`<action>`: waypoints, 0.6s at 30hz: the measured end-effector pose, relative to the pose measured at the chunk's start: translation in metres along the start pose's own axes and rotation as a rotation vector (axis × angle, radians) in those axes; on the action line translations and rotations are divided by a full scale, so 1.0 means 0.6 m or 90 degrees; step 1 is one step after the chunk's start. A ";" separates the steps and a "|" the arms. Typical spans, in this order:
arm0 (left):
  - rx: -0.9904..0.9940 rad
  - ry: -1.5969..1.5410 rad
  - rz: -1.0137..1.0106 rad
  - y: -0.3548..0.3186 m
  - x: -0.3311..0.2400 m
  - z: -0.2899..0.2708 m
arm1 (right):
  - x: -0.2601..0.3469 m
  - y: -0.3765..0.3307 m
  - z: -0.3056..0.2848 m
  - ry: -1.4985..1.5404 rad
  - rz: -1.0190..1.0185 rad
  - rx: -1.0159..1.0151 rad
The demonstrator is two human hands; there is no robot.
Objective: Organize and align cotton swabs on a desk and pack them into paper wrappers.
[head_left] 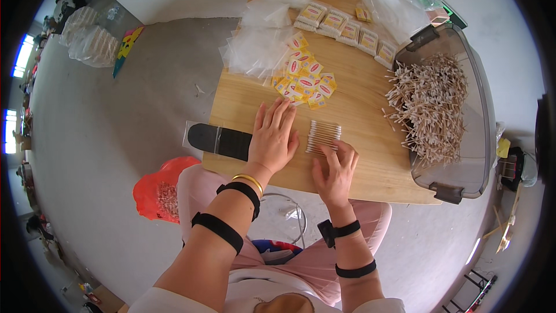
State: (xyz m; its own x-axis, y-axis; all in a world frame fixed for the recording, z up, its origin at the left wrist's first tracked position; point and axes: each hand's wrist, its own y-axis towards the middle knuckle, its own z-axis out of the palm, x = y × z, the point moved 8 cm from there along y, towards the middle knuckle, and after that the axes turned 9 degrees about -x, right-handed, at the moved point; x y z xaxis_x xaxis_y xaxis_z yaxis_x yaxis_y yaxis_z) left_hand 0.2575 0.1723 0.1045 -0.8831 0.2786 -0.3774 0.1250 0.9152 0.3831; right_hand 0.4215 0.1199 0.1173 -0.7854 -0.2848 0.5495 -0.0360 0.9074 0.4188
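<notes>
Wooden worktop (pixel 370 156), pale grain, carrying all items listed.

Left hand (pixel 272 139): flat, palm down, fingers spread on the worktop; grip open, holding nothing. Sits just left of the swab row.

Right hand (pixel 335 171): near edge of the worktop, fingers bent, tips touching the near end of the swab row; grip loosely open, not closed around anything.

Cotton swabs, small row (pixel 323 135): wooden sticks with white tips, laid side by side, between the two hands.

Loose swabs, large heap (pixel 431 107): in a grey plastic bin (pixel 480 139) at the right, a few strays on the wood beside it.

Yellow-and-red labels (pixel 304 81): scattered pile, far of the left hand.

Clear plastic bags (pixel 258 49): heap, far left.

Filled swab packets (pixel 341 26): rows, far centre.

Black tool in a clear sleeve (pixel 217 139): left edge, partly under the left wrist.

Red bag (pixel 159 191): on the floor, near left.
</notes>
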 end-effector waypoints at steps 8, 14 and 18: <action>0.002 0.015 0.004 -0.001 0.000 0.003 | 0.000 0.001 0.003 -0.034 -0.008 0.003; 0.004 0.023 0.003 0.000 0.000 0.003 | -0.001 0.001 0.003 -0.006 0.008 0.006; 0.002 0.023 0.004 -0.001 0.000 0.005 | -0.013 0.008 -0.003 0.040 0.056 -0.033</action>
State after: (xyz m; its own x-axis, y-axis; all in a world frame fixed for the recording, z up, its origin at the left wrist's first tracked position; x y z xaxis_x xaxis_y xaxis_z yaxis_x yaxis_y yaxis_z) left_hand 0.2585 0.1725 0.1016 -0.8977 0.2742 -0.3449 0.1321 0.9143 0.3829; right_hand 0.4286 0.1258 0.1165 -0.7438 -0.2252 0.6294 0.0649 0.9128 0.4032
